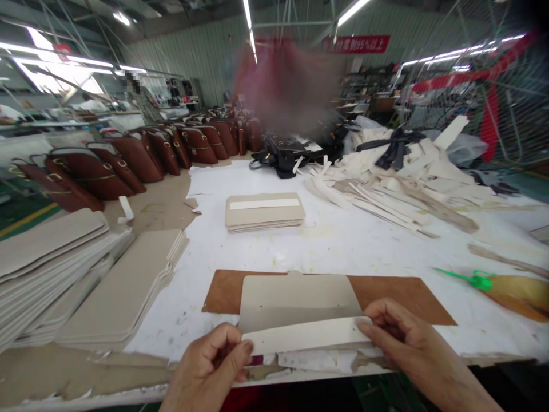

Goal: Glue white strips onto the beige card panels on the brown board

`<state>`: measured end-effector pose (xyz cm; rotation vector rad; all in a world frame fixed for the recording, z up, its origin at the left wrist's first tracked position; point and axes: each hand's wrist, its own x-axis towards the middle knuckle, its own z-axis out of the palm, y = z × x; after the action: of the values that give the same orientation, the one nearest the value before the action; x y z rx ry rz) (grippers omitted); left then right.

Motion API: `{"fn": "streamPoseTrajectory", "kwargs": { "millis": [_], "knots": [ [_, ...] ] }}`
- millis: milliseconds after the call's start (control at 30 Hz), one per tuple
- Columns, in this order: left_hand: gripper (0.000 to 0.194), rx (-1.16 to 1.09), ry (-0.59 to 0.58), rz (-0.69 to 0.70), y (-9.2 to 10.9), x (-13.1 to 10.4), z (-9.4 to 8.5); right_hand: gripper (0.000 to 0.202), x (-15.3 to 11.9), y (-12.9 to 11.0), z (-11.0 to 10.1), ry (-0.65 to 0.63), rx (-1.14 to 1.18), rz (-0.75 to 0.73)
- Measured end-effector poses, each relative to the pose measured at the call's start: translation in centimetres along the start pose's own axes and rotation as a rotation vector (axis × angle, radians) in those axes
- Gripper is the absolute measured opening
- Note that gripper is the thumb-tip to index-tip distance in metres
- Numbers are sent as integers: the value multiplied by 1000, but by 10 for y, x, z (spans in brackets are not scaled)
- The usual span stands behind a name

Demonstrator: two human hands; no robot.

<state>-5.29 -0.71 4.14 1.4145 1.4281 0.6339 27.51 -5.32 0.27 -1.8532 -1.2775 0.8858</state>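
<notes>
My left hand [214, 360] and my right hand [407, 343] each pinch one end of a white paper strip [306, 336] at the table's near edge. The strip lies along the near edge of a beige board piece [295, 297], which rests on a brown sheet [398, 294]. More torn white strip bits [317, 360] lie just below the held strip.
Stacks of beige boards [124, 286] fill the left side. A small stack of boards with a white strip on top [263, 212] sits mid-table. A heap of peeled strips [398, 177] lies at right, brown bags [128, 157] at far left, black bags [287, 151] behind, and a green-handled brush [493, 283] at right.
</notes>
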Motion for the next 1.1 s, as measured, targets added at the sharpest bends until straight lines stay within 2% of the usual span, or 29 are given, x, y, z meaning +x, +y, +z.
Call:
{"fn": "streamPoseTrajectory", "kwargs": {
  "millis": [133,267,367,633,1100],
  "knots": [
    [43,124,73,45,-3,16,-1,39,20,-3,0,14,-160,-38],
    [46,258,168,146,-13,30,-2,37,31,-5,5,90,-179,-35],
    [47,301,224,194,-14,37,1,38,35,-7,10,131,-201,-22],
    [42,328,242,161,7,36,7,36,37,-14,13,175,-224,-2],
    [42,363,234,144,4,41,6,23,27,-18,18,213,-212,-60]
  ]
}}
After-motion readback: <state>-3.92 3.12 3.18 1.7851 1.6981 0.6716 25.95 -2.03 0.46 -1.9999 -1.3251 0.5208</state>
